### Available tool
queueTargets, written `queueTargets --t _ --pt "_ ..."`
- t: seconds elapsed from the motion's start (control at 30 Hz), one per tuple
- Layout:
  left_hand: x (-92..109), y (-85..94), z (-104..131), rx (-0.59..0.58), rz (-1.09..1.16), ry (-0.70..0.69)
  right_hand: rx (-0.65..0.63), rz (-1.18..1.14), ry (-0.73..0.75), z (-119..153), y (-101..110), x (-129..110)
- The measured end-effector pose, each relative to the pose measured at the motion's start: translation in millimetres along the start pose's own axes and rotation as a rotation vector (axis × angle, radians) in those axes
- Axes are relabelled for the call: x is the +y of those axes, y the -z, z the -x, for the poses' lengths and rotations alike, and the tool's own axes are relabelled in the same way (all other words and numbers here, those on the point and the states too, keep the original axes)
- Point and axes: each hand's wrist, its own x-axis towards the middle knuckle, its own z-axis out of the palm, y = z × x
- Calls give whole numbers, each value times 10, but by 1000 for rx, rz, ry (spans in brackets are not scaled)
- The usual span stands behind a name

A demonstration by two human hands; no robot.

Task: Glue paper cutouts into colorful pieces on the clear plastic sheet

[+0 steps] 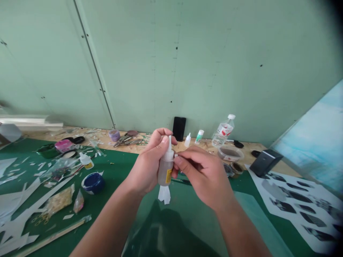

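My left hand [150, 162] is wrapped round a glue bottle [165, 175], a small translucent one with a yellow label and a white nozzle pointing up. Its thumb lies along the nozzle. Close against the bottle's right side, my right hand [207, 171] has thumb and fingers pinched together. A tiny whitish bit shows at those fingertips, too small to name. Just below the bottle is a white paper piece [164, 195] with a jagged lower edge.
Paint pots, including a blue one [93, 183], bags and paper scraps lie left. Along the wall stand a phone [179, 128], another small white bottle [188, 139], a glue stick [199, 136] and a water bottle [224, 131]. A black box [266, 162] and printed sheet [294, 203] are right.
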Motion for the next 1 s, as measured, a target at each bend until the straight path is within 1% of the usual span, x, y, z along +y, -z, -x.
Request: queueTargets --t 0.07,0.17,0.23,0.3,0.4,0.47,0.6,0.7,0.83,0.9,1.0 --pt "-14 13 2 -42 -24 29 34 -4 -50 -7 22 -2" --pt "-5 48 17 -183 -164 143 81 -87 -140 -13 56 -5" --pt "19 76 26 -265 -241 190 112 -115 -142 -18 82 -10" --pt "46 98 25 -307 -265 185 139 -103 -120 -25 102 -17" --pt "79 112 13 -334 -277 143 148 -71 -101 -30 113 -28" --pt "92 111 4 -321 -295 109 142 -76 -97 -29 114 -31" --pt "94 109 -14 -241 -414 68 121 -30 -107 -31 135 -22" --pt "68 122 -29 -210 -496 73 135 57 -103 -37 158 -13" --pt "17 116 -34 -162 -515 77 117 92 -155 -33 157 -6" --pt "2 92 -27 -125 -582 59 126 112 -162 -28 144 -3" --pt "-7 51 -19 -90 -731 70 142 161 -127 -28 133 -4"
